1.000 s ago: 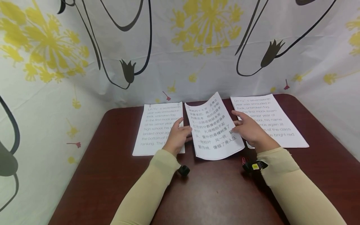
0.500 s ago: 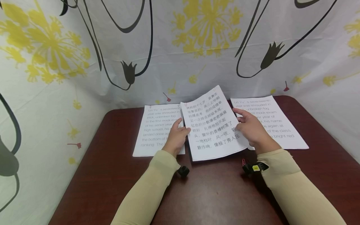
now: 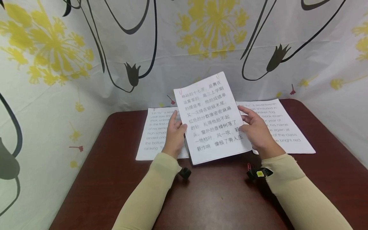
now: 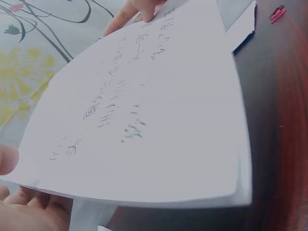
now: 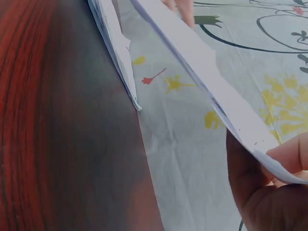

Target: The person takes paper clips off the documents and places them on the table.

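A stack of white paper sheets (image 3: 212, 116) with printed Chinese text is raised over the table, its top leaning back and its right side higher. My left hand (image 3: 174, 135) grips its left edge, thumb on the front and other fingers behind. On the opposite edge my right hand (image 3: 258, 135) pinches the stack, thumb in front. A pinkish paper clip (image 3: 180, 92) sits at the stack's top left corner and a yellowish paper clip (image 3: 217, 76) at its top right. The right wrist view shows the thickness of the stack (image 5: 211, 91) edge-on, with my right thumb (image 5: 291, 154) against it.
Clipped sheets with English text (image 3: 149, 135) lie on the dark red table (image 3: 218, 198) at the left, partly covered. More English sheets (image 3: 290, 127) lie at the right. A loose red paper clip (image 4: 277, 14) is on the table. A patterned white curtain (image 3: 184, 64) hangs behind.
Both hands have lifted the Chinese-text stack upward and slightly left, and its page has flattened from a curved bend. It now overlaps more of the left English sheets.
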### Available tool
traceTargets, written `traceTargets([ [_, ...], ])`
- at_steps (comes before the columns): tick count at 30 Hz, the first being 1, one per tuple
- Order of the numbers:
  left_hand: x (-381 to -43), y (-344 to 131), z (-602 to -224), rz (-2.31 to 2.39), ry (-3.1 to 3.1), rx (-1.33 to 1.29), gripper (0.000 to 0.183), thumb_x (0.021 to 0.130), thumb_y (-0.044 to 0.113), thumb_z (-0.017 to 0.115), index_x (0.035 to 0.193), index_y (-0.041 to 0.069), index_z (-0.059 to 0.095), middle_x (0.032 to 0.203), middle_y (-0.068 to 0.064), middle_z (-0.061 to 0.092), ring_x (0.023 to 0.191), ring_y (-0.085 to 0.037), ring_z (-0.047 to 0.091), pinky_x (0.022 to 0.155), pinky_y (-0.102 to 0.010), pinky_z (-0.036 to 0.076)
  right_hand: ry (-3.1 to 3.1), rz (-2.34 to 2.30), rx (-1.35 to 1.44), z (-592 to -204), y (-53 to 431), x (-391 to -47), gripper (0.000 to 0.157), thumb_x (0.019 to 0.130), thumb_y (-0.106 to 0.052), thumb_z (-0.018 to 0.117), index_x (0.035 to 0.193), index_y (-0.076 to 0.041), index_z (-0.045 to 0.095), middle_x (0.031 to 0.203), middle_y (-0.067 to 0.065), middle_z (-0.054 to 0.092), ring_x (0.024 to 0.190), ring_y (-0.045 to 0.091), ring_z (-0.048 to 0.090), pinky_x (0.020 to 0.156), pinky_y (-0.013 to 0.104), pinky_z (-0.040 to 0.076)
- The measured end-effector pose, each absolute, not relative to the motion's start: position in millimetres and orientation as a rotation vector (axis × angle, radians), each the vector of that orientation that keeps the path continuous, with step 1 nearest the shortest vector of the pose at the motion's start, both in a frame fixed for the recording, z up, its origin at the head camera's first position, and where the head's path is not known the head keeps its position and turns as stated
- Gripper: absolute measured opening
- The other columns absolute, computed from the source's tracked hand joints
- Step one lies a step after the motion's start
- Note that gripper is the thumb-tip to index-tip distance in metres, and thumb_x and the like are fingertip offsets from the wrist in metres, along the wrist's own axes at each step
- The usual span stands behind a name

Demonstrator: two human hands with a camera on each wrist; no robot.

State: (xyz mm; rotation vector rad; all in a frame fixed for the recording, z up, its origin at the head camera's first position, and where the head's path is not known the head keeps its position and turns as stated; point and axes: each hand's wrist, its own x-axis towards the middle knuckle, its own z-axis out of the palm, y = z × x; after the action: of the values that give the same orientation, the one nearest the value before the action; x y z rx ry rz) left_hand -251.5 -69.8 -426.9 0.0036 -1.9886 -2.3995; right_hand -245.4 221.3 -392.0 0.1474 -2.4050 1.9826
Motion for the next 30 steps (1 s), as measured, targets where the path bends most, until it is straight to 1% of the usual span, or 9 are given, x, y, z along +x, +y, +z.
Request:
traceTargets([
  [4,-250.7,-72.8,-422.4,-2.427,-1.914,-0.066,0.073,0.110,0.009,0.044,0.167,0.044,0.015,0.143,0.000,0.062,0.118,-0.022,0.072,0.101,-0.038,0.059,-2.342,2.008,0.213,-392.4,219.2,-243.3,0.082,0.093,0.016,0.044,0.167,-0.018,0.034,0.126,0.011,0.062,0.090,0.012,0.076,0.072,0.032,0.066],
  [9,-247.9,-74.9,-418.0,-2.424,-1.863,-0.136,0.074,0.111,0.008,0.043,0.166,0.047,0.014,0.141,-0.002,0.064,0.113,-0.027,0.075,0.093,-0.040,0.063,-2.246,2.083,0.306,-393.9,216.7,-242.1,0.080,0.092,0.019,0.044,0.165,-0.014,0.036,0.119,0.004,0.065,0.091,0.012,0.074,0.071,0.029,0.065],
  [12,-247.1,-75.5,-415.8,-2.419,-1.834,-0.182,0.075,0.111,0.007,0.042,0.166,0.048,0.014,0.140,-0.004,0.067,0.112,-0.030,0.075,0.091,-0.041,0.064,-2.201,2.121,0.358,-395.6,215.8,-242.8,0.080,0.091,0.021,0.044,0.164,-0.011,0.036,0.116,0.002,0.065,0.091,0.012,0.073,0.071,0.028,0.064],
  [15,-246.2,-75.3,-413.6,-2.415,-1.807,-0.206,0.076,0.111,0.005,0.041,0.165,0.051,0.014,0.140,-0.004,0.067,0.112,-0.030,0.075,0.090,-0.043,0.064,-2.163,2.169,0.397,-396.4,214.7,-243.0,0.080,0.090,0.021,0.043,0.163,-0.011,0.037,0.115,0.002,0.066,0.091,0.013,0.073,0.071,0.027,0.064],
  [19,-243.6,-74.0,-410.3,-2.396,-1.808,-0.190,0.076,0.111,0.006,0.042,0.162,0.056,0.014,0.139,-0.003,0.068,0.111,-0.030,0.076,0.090,-0.044,0.064,-2.137,2.217,0.445,-397.3,214.3,-243.5,0.082,0.088,0.023,0.042,0.164,-0.011,0.035,0.115,0.002,0.067,0.094,0.013,0.073,0.073,0.027,0.064],
  [22,-239.6,-72.7,-406.4,-2.384,-1.829,-0.153,0.077,0.111,0.007,0.042,0.161,0.057,0.015,0.138,-0.001,0.068,0.111,-0.029,0.076,0.089,-0.044,0.064,-2.147,2.219,0.473,-397.9,214.8,-243.7,0.084,0.089,0.023,0.041,0.165,-0.010,0.032,0.116,0.003,0.066,0.096,0.013,0.073,0.074,0.028,0.064],
  [30,-232.0,-68.6,-399.5,-2.377,-1.839,-0.102,0.078,0.110,0.004,0.043,0.162,0.056,0.017,0.137,-0.001,0.069,0.109,-0.028,0.077,0.089,-0.042,0.064,-2.149,2.208,0.540,-396.6,216.3,-243.3,0.085,0.091,0.022,0.040,0.168,-0.011,0.024,0.129,0.007,0.061,0.104,0.014,0.071,0.080,0.026,0.063],
])
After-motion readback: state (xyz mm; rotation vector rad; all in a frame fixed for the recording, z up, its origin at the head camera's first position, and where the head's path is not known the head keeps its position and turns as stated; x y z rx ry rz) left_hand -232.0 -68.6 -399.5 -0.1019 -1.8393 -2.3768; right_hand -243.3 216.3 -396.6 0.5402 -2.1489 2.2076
